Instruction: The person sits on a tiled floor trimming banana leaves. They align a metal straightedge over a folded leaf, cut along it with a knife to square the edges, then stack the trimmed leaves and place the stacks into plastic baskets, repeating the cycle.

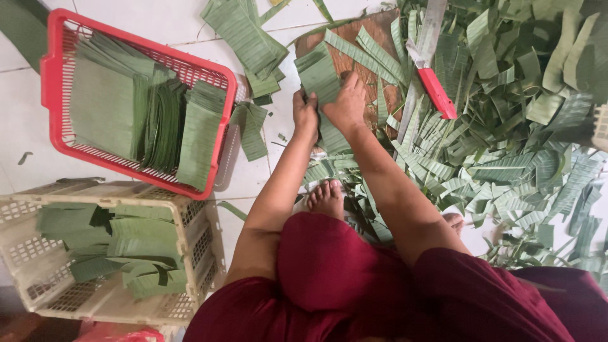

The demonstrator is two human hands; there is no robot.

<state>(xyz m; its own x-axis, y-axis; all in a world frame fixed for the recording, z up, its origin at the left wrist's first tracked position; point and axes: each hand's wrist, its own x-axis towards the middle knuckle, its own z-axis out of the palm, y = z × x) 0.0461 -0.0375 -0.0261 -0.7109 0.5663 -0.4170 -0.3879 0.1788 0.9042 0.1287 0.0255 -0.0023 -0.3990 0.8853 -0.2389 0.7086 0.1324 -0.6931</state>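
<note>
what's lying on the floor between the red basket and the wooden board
In the head view, small stacks of cut green leaf pieces lie on the white tile floor between the red basket and the wooden board.
</note>
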